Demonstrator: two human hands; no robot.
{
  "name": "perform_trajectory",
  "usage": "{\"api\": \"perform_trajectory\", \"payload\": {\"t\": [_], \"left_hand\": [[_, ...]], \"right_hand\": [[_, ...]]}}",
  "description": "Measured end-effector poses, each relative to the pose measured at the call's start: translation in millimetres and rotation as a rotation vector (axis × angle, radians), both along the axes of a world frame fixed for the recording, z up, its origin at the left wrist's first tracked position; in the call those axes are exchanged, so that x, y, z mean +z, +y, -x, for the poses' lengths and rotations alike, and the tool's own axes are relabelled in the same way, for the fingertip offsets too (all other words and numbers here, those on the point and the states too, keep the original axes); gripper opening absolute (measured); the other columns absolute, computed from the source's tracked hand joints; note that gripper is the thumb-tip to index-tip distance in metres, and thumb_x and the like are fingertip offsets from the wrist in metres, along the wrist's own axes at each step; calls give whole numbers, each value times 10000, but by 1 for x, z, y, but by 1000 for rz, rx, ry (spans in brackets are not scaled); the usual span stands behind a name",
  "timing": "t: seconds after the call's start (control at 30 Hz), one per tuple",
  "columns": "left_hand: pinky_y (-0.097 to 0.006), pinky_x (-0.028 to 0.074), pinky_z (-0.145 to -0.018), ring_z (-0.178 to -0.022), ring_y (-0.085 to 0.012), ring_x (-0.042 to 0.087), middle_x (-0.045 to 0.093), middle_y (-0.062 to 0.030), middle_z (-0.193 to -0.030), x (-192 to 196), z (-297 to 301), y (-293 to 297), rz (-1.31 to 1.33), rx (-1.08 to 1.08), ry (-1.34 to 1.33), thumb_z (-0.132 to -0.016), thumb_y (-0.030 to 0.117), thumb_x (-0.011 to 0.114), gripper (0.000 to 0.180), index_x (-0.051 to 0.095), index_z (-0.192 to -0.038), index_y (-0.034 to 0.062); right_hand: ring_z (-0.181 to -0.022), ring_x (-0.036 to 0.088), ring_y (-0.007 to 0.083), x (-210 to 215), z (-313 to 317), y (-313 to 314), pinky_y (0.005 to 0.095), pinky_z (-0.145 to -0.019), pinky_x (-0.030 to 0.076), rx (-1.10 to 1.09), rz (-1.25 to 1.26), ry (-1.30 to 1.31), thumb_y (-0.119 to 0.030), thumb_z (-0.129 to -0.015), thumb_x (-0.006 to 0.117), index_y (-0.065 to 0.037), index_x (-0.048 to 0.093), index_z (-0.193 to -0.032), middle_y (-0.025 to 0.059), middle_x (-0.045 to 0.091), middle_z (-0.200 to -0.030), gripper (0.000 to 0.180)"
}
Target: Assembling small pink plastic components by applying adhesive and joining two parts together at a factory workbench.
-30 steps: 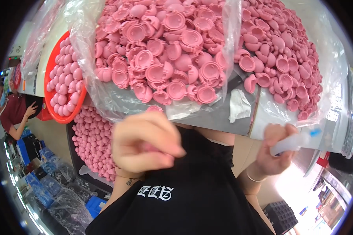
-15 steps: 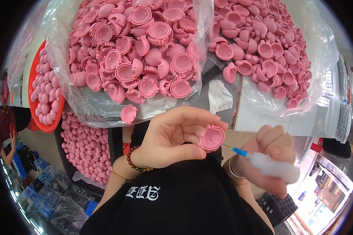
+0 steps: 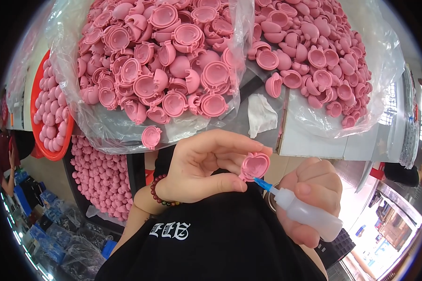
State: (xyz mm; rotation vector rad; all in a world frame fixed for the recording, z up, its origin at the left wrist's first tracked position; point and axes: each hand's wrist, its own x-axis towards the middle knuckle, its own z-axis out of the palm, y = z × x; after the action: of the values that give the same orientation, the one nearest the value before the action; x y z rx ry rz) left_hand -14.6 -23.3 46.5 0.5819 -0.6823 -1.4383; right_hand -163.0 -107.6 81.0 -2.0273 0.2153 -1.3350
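Between the thumb and fingers of my left hand is a pink half-shell, its hollow side facing up toward me. My right hand is wrapped round a translucent white squeeze bottle with a blue nozzle tip. That tip meets the lower rim of the half-shell, or lies just in front of it; I cannot tell whether it touches. Beyond my left hand a single pink half-shell lies apart at the table's near edge.
Two heaps of pink half-shells, a left heap and a right heap, lie on clear plastic sheeting. A crumpled white tissue sits between them. At left, a red basket holds pink balls, with more pink balls in a dark bin below.
My right hand has brought the squeeze bottle leftward, so its blue tip now reaches the half-shell's rim. The half-shell has tilted slightly in my left hand.
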Motion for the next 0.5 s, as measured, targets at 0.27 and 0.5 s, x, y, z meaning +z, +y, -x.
{"api": "perform_trajectory", "payload": {"t": [0.27, 0.5], "left_hand": [[-325, 464, -796, -939, -268, 557, 511, -298, -1018, 6, 2, 1, -114, 41, 43, -627, -5, 699, 463, 457, -1016, -67], [-324, 462, -796, -941, -277, 556, 513, -301, -1012, 7, 0, 1, -122, 29, 42, -621, -11, 701, 457, 462, -1006, -69]], "right_hand": [[-463, 300, 109, -1, -7, -2, 237, -393, 187, -57, 16, -91, -527, -831, 332, 57, 518, -870, 30, 354, -584, 614], [-456, 285, 108, -2, -9, 0, 237, -381, 167, -89, 13, -108, -507, -841, 325, 60, 525, -881, 35, 356, -581, 602]]}}
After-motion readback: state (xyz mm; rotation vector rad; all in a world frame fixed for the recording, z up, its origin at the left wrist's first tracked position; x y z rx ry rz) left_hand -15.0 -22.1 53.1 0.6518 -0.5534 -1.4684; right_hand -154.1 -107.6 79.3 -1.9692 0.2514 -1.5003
